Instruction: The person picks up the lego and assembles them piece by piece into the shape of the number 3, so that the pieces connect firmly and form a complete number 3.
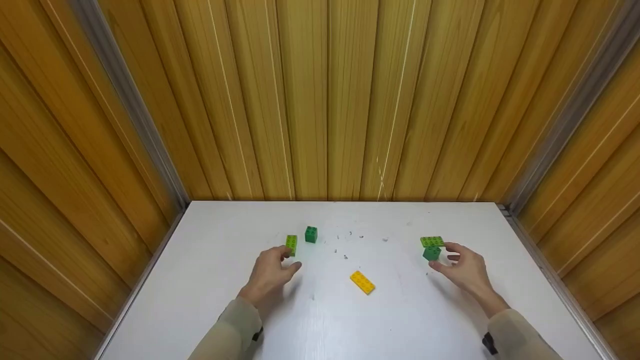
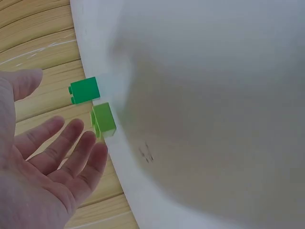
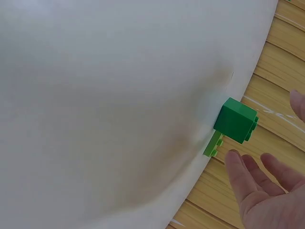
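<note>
My left hand point(image 1: 272, 270), its thumb and fingers spread apart, hovers just in front of a light green toy brick point(image 1: 292, 241). In the left wrist view that hand point(image 2: 52, 162) holds nothing, and a dark green brick point(image 2: 85, 90) stands beside the light green one point(image 2: 105, 119). On the other side, my right hand point(image 1: 465, 267) is near a second dark green brick point(image 1: 431, 253), thumb and fingers parted. A gap shows between this brick point(image 3: 236, 120) and the fingers in the right wrist view. Right behind it lies another light green brick point(image 1: 432, 241).
A yellow brick point(image 1: 362, 282) lies flat on the white table point(image 1: 350, 325) between the hands, nearer the front. Small dark marks dot the middle of the tabletop. Wood-look panel walls point(image 1: 350, 100) enclose the table at the back and both sides.
</note>
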{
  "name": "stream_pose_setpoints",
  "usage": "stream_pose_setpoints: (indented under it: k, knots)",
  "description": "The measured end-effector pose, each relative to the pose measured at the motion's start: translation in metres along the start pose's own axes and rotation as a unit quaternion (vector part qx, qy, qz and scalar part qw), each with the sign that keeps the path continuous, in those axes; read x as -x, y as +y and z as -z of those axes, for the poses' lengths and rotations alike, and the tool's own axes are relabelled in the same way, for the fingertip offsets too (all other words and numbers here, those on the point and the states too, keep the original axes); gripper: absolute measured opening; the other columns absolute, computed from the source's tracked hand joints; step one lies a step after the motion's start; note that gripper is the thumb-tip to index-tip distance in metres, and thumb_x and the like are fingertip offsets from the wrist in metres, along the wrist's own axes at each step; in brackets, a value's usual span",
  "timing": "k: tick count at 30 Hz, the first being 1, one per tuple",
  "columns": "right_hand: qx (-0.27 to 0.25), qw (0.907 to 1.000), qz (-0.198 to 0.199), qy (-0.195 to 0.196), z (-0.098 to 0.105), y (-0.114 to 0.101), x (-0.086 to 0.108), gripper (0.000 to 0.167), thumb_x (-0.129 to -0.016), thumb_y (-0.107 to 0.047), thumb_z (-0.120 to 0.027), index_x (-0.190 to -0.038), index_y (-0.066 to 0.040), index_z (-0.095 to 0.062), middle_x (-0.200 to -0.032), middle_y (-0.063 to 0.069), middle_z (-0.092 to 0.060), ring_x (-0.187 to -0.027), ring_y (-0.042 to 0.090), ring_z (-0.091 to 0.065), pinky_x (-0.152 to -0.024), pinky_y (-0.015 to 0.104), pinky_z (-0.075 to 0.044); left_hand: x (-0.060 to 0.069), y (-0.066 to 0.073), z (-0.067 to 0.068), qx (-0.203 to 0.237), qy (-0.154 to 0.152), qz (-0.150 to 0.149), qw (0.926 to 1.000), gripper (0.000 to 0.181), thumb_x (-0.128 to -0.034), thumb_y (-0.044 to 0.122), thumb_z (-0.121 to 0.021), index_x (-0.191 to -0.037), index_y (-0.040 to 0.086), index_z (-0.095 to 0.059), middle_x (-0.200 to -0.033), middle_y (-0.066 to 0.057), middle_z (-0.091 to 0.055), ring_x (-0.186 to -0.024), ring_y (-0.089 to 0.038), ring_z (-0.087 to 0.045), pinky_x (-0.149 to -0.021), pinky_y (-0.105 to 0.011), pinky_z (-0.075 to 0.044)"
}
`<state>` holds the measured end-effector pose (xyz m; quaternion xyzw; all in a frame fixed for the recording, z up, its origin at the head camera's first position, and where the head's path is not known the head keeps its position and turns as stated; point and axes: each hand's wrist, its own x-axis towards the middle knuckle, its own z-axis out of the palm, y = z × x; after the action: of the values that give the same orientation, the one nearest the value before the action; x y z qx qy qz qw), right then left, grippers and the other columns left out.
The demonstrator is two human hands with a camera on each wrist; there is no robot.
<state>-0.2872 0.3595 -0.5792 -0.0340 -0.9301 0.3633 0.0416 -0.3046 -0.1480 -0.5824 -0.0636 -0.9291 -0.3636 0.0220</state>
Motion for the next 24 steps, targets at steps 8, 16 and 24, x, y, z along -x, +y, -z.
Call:
stream_pose_setpoints:
  k: [8,16,24]
  knots:
    - [-0.014,0.9997,-0.018,0.001,-0.001,0.002,-0.004,0.081,-0.098,-0.04,-0.088,-0.159,0.003,-0.056,-0.156,0.036,-0.062,-0.143,0.057,-0.062,-0.111,0.062,-0.062,-0.004,0.009,-0.012,0.048,-0.036,-0.068,0.9959,0.048,-0.1013,0.029,-0.082,-0.139,-0.001,-0.074,-0.134,-0.021,-0.079,-0.126,-0.041,-0.075,-0.111,-0.061,-0.062]
    - [-0.026,0.9992,-0.03,0.004,-0.003,0.004,-0.009,0.076,-0.1,-0.038,-0.086,-0.158,0.003,-0.058,-0.157,0.034,-0.062,-0.146,0.056,-0.061,-0.115,0.064,-0.059,-0.006,0.021,-0.028,0.062,-0.069,-0.068,0.9934,0.048,-0.0992,0.033,-0.084,-0.137,0.005,-0.077,-0.138,-0.015,-0.079,-0.13,-0.037,-0.073,-0.115,-0.061,-0.06]
    - [-0.037,0.9989,-0.027,0.012,-0.008,0.008,-0.014,0.073,-0.099,-0.037,-0.086,-0.155,0.003,-0.06,-0.154,0.035,-0.065,-0.143,0.055,-0.064,-0.114,0.062,-0.06,-0.005,0.043,-0.049,0.066,-0.108,-0.064,0.9899,0.048,-0.0983,0.033,-0.087,-0.14,0.011,-0.076,-0.143,-0.009,-0.077,-0.135,-0.034,-0.07,-0.122,-0.059,-0.056]
